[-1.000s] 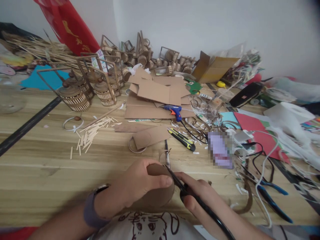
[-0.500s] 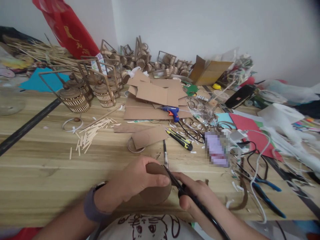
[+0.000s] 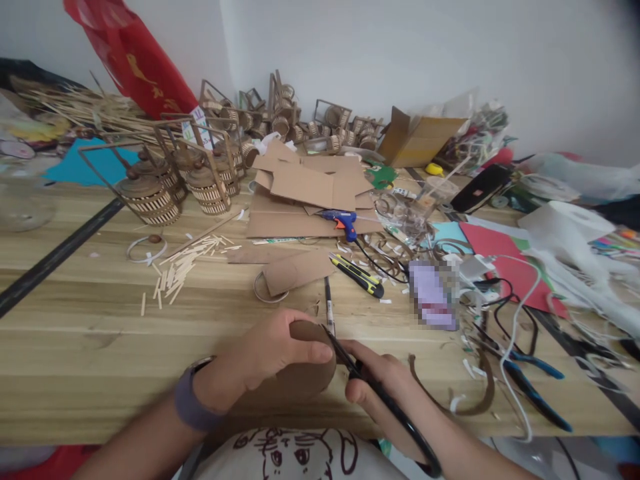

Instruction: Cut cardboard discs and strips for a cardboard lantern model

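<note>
My left hand (image 3: 280,353) pinches a round brown cardboard disc (image 3: 305,379) near the table's front edge, thumb on top. In my right hand (image 3: 383,380) is a pair of black-handled scissors (image 3: 370,379). Their blades meet the disc's upper right edge. Just beyond the disc lies a pen (image 3: 329,303). Past it are a cardboard strip (image 3: 305,270) over a pale ring (image 3: 263,293) and a yellow and black utility knife (image 3: 357,275).
A blue glue gun (image 3: 343,220) rests on stacked cardboard (image 3: 305,187). Small slatted buckets (image 3: 150,197) stand at the left, beside scattered short sticks (image 3: 175,273). Blue-handled pliers (image 3: 535,393), a white cable (image 3: 520,333) and curled cardboard strips (image 3: 485,393) lie at right.
The disc and both hands have shifted slightly left. The scissors' handles have swung, their lower end now further left. A curved brown strip shows more beside my right wrist.
</note>
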{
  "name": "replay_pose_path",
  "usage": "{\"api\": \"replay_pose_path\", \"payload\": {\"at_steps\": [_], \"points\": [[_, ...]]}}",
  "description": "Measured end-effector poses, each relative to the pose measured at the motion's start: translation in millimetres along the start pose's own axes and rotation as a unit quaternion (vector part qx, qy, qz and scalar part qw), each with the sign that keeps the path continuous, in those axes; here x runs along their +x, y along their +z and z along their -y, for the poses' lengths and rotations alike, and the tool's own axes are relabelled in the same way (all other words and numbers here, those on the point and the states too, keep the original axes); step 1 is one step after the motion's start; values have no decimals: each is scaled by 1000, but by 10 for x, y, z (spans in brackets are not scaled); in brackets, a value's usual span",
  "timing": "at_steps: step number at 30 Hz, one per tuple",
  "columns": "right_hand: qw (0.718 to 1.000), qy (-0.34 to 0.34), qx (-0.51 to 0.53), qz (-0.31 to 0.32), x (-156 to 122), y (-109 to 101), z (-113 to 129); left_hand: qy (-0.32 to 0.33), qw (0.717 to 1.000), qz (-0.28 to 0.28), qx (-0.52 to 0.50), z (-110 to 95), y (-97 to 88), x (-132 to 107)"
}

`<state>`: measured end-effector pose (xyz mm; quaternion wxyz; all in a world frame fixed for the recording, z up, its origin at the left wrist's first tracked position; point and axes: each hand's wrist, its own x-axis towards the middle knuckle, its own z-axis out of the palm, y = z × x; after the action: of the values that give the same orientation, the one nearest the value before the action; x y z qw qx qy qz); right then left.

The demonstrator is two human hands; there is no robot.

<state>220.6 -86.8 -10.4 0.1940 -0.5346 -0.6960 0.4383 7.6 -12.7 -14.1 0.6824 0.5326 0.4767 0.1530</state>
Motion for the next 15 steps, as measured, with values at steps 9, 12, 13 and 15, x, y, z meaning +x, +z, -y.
{"api": "replay_pose_path", "payload": {"at_steps": [9, 12, 13, 15], "points": [[999, 5, 30, -36, 145, 41, -102, -32, 999, 24, -32, -62, -47, 86], [995, 53, 69, -44, 154, 25, -161, -26, 996, 18, -89, -68, -12, 95], [991, 70, 106, -46, 160, 19, -175, -15, 993, 2, -118, -58, 4, 94], [978, 67, 183, -71, 193, 15, -186, 31, 983, -43, -173, -19, 34, 90]]}}
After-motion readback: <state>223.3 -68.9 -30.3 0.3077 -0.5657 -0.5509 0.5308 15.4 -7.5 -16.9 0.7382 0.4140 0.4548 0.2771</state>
